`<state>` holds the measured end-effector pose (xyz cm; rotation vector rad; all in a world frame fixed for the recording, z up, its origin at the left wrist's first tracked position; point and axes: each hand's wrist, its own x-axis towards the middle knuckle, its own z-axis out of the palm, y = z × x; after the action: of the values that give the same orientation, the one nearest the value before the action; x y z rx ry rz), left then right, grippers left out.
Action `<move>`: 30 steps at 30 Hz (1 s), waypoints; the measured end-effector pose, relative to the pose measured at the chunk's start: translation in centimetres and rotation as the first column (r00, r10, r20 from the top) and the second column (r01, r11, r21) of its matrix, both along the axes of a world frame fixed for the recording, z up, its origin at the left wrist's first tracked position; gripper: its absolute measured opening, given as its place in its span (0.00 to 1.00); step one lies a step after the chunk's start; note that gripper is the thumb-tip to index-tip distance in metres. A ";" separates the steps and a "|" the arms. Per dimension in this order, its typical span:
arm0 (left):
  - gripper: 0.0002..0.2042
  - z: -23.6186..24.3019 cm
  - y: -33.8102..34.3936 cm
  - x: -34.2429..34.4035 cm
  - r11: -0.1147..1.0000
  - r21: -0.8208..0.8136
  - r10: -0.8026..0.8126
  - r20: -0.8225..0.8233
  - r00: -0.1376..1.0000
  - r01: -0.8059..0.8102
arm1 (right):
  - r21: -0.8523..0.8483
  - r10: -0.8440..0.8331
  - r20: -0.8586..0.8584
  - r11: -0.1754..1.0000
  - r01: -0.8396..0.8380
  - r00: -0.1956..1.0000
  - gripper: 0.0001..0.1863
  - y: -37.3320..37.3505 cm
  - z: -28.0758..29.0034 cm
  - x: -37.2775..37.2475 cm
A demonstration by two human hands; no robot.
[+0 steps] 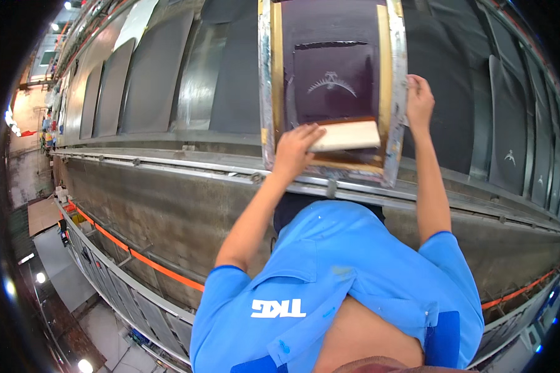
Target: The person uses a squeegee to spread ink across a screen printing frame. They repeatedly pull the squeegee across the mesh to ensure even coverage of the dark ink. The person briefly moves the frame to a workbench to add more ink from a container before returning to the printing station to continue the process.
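Your left hand [297,149] is closed around the left end of a pale wooden squeegee with a reddish-brown edge [348,136]. The squeegee lies crosswise over the near part of a dark purple printing screen [331,107], inside a rectangular silver metal frame stained with ink [396,74]. Its right end sits near the yellowish strip [385,59] along the frame's right inner side. Beyond it, a pale, arched, spiky design [331,85] shows on the screen.

Your right hand [420,98] is at the outer edge of the frame's right bar, fingers curled; you cannot tell from here whether they grip it. Dark grey flat sheets [158,71] lie along the long table on both sides of the frame. A silver metal rail [193,164] runs along the table's near edge, just in front of your blue short-sleeved shirt [336,239].
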<state>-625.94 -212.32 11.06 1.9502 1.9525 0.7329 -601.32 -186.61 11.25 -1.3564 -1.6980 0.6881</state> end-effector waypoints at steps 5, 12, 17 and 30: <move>0.33 -4.4 -2.5 -10.5 0.998 -0.056 -0.015 -0.080 0.997 0.010 | -0.033 -0.095 -0.021 0.995 0.094 0.995 0.15 -3.2 -7.8 -9.6; 0.32 -4.4 -5.4 -14.8 0.998 -0.023 0.050 -0.147 0.988 -0.054 | -0.144 -0.097 -0.047 0.986 0.090 0.994 0.14 -5.9 -7.5 -14.8; 0.32 -4.0 -7.2 -15.5 0.996 -0.015 0.086 -0.165 0.983 -0.090 | -0.005 -0.097 -0.055 0.995 0.097 0.994 0.15 -5.3 -9.6 -17.1; 0.32 -6.1 -5.4 -17.5 1.000 0.008 -0.016 -0.258 0.966 0.019 | -0.298 -0.098 0.147 0.944 0.139 0.984 0.15 -5.4 -10.3 -16.5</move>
<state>-643.40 -217.75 4.95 2.1599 2.0751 0.5055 -617.77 -192.00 0.94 -1.7408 -1.6405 0.8353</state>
